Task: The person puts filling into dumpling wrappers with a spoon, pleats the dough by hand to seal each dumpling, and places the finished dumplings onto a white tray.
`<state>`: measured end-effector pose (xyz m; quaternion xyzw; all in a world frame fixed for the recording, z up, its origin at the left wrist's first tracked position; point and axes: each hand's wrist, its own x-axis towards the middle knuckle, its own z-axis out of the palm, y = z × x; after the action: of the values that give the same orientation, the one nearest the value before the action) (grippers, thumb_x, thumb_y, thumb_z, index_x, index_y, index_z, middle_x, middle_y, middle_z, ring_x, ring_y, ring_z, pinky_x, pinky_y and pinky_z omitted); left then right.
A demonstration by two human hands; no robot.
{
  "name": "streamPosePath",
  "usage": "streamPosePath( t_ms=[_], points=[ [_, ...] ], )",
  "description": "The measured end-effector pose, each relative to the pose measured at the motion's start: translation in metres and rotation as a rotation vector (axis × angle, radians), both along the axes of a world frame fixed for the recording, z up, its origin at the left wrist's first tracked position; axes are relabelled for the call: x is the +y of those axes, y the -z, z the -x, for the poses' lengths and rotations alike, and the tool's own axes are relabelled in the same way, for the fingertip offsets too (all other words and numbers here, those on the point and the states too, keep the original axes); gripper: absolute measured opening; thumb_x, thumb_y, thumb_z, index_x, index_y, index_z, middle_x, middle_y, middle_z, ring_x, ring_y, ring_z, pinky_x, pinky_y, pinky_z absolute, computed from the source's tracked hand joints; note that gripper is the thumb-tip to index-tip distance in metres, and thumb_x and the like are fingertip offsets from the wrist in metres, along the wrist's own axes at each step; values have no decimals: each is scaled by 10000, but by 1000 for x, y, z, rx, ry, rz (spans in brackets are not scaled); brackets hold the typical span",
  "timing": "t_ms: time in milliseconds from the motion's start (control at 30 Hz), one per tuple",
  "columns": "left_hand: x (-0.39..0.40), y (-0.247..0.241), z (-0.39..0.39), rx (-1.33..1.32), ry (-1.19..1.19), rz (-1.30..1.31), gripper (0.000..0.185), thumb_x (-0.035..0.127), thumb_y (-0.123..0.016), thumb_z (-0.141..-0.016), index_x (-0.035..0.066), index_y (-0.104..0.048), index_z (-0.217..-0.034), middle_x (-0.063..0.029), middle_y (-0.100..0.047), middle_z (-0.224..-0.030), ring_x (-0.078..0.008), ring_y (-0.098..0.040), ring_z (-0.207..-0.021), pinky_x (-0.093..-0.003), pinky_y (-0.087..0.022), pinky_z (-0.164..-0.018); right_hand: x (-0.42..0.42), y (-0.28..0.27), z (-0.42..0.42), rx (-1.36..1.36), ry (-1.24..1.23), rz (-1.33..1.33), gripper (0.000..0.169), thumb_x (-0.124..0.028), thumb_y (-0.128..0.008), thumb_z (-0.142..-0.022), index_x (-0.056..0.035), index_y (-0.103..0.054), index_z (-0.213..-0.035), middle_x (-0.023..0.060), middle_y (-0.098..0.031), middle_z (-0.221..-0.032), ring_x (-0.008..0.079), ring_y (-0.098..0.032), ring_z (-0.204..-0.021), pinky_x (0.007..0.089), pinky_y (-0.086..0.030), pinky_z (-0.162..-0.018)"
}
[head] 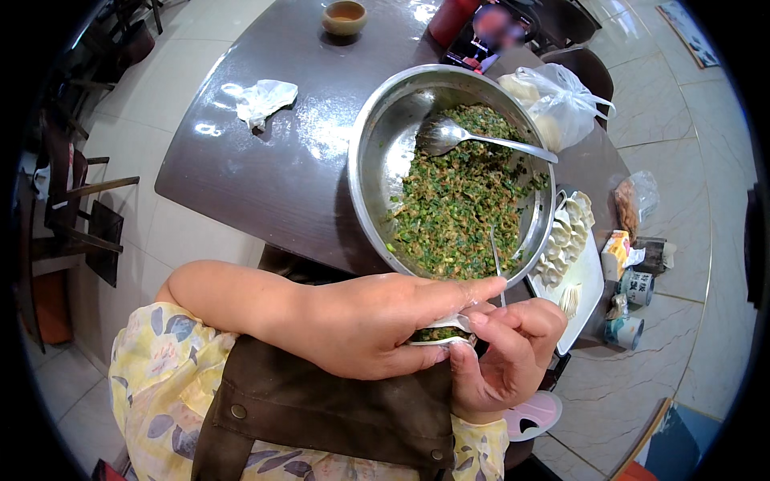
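A dumpling [444, 335] is held in front of my apron, its white wrapper folded around green and brown filling that shows through the open edge. My left hand [379, 324] cradles it from the left, thumb below and fingers above. On the right, my right hand [511, 352] pinches the wrapper's edges between thumb and fingertips. Just beyond both hands stands a large steel bowl [361, 198] of chopped green filling [463, 204]. A metal spoon [445, 137] rests in it, and a second, thin utensil handle [497, 258] leans over the near rim.
Right of the bowl, a white tray [580, 288] carries several folded dumplings [562, 240]. Behind it lies a knotted plastic bag [562, 102]. A phone [490, 36], a tea cup [344, 19] and a crumpled tissue [264, 101] are on the dark table [271, 174]. Cans [636, 287] line the right edge.
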<state>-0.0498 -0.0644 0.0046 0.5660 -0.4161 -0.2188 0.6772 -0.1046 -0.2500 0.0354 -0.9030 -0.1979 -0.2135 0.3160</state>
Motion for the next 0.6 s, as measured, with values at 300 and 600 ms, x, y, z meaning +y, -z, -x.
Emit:
streamPosePath(
  t_ms=[300, 600],
  points=[
    [-7, 1, 0, -97, -123, 34, 692, 34, -665, -819, -23, -304, -1407, -201, -540, -1231, -319, -591, -1071, -359, -476, -882, -5, -8, 4, -28, 14, 53, 226, -151, -774, -684, -167, -671, -884, -22, -531, -893, 213, -466, -858, 330, -396, -749],
    [-9, 10, 3, 216, -254, 351, 327, -8, -680, -803, -3, -573, -1112, -166, -579, -1084, -236, -591, -1016, -332, -479, -878, -12, 0, -4, -140, 18, -216, 295, -320, -758, -740, -134, -643, -938, 35, -538, -921, 227, -485, -852, 341, -410, -755]
  ],
)
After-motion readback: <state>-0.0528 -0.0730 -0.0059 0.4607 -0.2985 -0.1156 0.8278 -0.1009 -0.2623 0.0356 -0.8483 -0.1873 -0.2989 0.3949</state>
